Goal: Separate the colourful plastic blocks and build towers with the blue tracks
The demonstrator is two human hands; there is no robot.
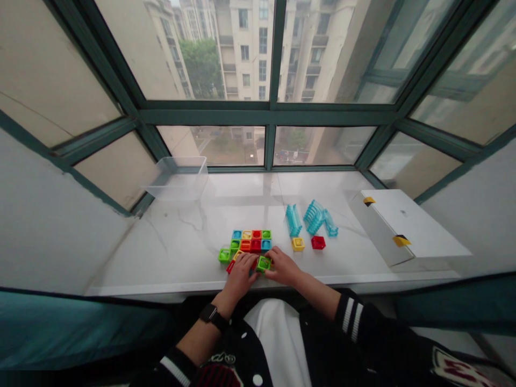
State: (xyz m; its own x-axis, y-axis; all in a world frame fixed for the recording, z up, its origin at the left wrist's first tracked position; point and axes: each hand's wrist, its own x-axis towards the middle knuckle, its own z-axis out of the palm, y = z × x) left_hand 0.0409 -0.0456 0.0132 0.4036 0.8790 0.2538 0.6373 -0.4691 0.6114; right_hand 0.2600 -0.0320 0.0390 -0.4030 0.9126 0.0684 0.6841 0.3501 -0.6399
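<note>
Leftwards, at ten o'clock from the hands, sits a clear plastic bin [181,181]; next, rows of coloured blocks [255,245]; the left hand [242,270], fingers bent over the nearest blocks, its grip impossible to tell; a green block [264,264], at three o'clock from those fingertips; the right hand [284,267], thumb and finger pinching that block's three o'clock side; blue see-through pieces [314,216] at one o'clock; a white box [409,224] beyond two

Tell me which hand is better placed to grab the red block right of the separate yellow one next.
Probably your right hand: it is nearer the red block, while your left hand is farther over and would likely have to reach past the right.
</note>
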